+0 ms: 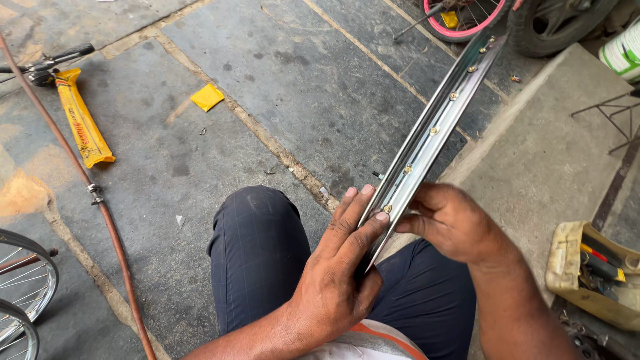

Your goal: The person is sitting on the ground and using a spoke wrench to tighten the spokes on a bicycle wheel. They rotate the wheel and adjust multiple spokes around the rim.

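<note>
A shiny metal bicycle wheel rim [437, 123] runs edge-on from my lap up to the top right, with small brass spoke nipples along its inner channel. My left hand [337, 267] grips the rim's near end from the left, thumb pressed on its edge. My right hand [450, 223] closes on the same part from the right, fingers curled behind it. Both hands rest above my knees in dark trousers [260, 257].
Stone paving lies all round. A yellow packet [81, 121] and a brown tube [100, 207] lie at left, a yellow scrap [207, 97] farther back. Spoked wheels [23, 293] sit at bottom left, a pink-rimmed wheel [467, 23] and tyre at top. A yellowed tool tray [567, 263] stands at right.
</note>
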